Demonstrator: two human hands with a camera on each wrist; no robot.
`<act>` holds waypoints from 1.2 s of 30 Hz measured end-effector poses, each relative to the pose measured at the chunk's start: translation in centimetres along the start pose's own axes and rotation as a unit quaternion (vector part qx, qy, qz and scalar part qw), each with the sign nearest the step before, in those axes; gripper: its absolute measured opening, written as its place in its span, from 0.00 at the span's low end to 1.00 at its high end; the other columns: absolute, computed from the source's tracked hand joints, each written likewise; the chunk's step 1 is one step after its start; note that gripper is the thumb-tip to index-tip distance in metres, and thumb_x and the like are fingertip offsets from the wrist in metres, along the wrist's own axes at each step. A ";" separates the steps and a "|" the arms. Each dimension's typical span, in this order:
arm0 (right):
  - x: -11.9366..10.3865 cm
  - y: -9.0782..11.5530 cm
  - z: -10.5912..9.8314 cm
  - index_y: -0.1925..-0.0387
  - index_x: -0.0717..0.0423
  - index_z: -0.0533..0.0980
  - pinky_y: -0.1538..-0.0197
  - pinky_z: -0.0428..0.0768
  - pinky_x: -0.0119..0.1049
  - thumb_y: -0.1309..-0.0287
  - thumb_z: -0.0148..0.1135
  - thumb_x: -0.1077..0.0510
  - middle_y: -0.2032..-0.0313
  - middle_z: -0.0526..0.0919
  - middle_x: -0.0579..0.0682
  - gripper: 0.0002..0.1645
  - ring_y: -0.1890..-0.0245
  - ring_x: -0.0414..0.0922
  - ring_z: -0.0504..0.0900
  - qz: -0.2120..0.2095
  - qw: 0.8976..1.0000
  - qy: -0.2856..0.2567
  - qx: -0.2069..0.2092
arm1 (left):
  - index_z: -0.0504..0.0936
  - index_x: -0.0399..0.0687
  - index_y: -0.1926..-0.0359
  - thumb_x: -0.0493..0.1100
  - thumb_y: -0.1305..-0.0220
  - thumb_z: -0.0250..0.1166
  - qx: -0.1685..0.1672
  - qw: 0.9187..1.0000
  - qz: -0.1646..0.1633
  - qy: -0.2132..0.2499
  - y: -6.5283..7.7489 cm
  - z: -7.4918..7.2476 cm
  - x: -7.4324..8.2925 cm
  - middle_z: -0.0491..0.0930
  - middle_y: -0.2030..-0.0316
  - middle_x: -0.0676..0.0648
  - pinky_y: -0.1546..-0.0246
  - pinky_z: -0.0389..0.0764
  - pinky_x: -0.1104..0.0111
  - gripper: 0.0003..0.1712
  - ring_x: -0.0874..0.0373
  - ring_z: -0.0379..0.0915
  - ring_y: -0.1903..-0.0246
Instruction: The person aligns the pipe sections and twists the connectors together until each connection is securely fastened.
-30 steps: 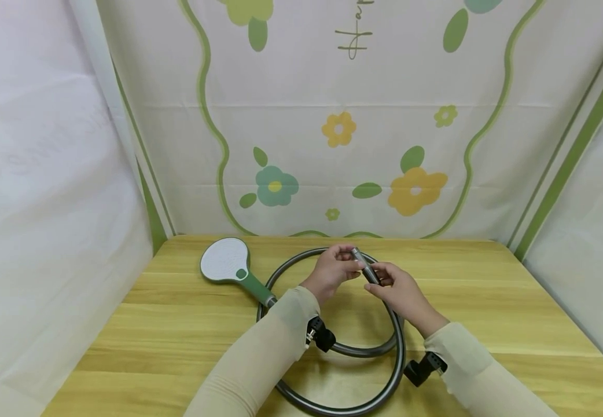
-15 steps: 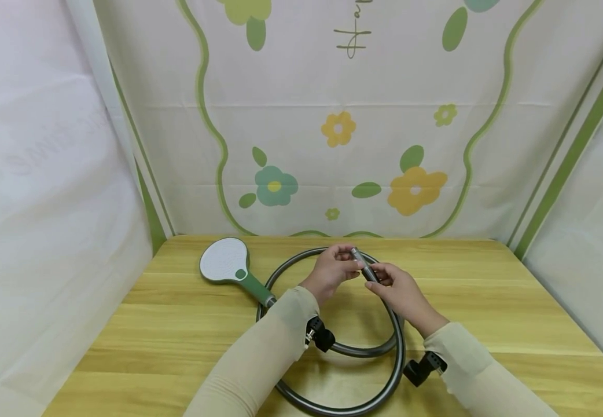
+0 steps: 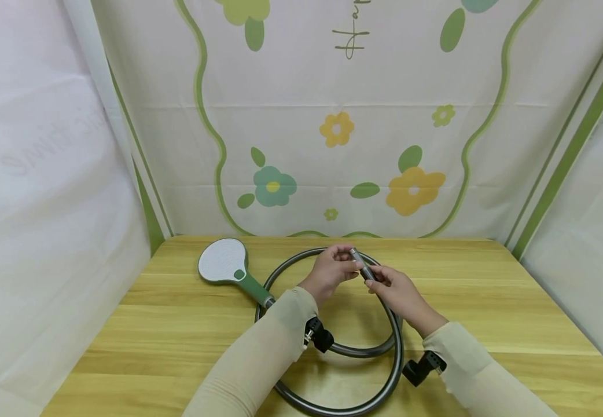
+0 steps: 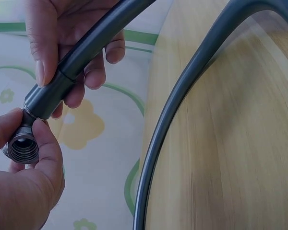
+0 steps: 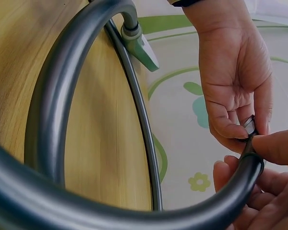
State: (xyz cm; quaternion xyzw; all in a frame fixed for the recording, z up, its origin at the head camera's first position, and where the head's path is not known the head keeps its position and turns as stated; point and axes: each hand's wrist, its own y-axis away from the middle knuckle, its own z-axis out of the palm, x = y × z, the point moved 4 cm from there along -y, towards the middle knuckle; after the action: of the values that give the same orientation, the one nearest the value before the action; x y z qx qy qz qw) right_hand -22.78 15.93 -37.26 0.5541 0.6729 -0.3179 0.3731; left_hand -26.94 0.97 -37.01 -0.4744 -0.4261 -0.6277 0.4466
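A dark grey shower hose lies looped on the table, one end raised in both hands. My left hand pinches the threaded metal nut at that end between thumb and fingers. Just below it, my right hand grips the dark sleeve where the hose meets the nut. In the left wrist view the nut's open mouth shows its inner thread. At the hose's other end is a handheld shower head with a white face and green handle, lying to the left of the loops.
The wooden table stretches out around the hose. Behind it hangs a white cloth printed with flowers, with further white cloth at both sides. A hose loop passes close to the right wrist camera.
Both hands keep their hold on the hose end in nearly the same place. My right thumb has shifted slightly upward along the sleeve.
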 end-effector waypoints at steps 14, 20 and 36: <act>0.3 0.0 0.1 0.36 0.65 0.68 0.51 0.78 0.48 0.30 0.53 0.54 0.49 0.80 0.60 0.27 0.53 0.53 0.81 0.008 0.999 -0.028 -0.018 | 0.73 0.39 0.41 0.31 0.41 0.67 -0.004 1.000 -0.003 0.004 0.1 0.0 0.0 0.78 0.56 0.44 0.57 0.82 0.63 0.26 0.55 0.78 0.61; 0.3 -0.1 -0.1 0.36 0.66 0.68 0.49 0.76 0.50 0.29 0.52 0.55 0.50 0.80 0.60 0.26 0.52 0.54 0.81 0.010 0.999 -0.040 -0.029 | 0.71 0.37 0.39 0.31 0.40 0.67 -0.010 1.000 -0.002 0.005 0.1 0.1 0.0 0.78 0.55 0.44 0.55 0.82 0.62 0.28 0.55 0.78 0.60; 0.6 -0.3 -0.2 0.35 0.61 0.67 0.57 0.78 0.41 0.34 0.59 0.49 0.51 0.79 0.56 0.32 0.54 0.48 0.78 0.011 1.000 -0.022 -0.004 | 0.73 0.40 0.42 0.29 0.41 0.66 -0.003 1.000 -0.003 0.007 -0.1 0.1 0.0 0.77 0.55 0.43 0.52 0.81 0.59 0.26 0.54 0.78 0.60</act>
State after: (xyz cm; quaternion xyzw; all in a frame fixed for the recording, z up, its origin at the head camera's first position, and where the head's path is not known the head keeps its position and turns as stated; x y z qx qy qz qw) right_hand -23.13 16.35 -37.71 0.5530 0.6597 -0.3232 0.3931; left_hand -26.98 1.08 -37.04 -0.4697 -0.4224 -0.6335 0.4468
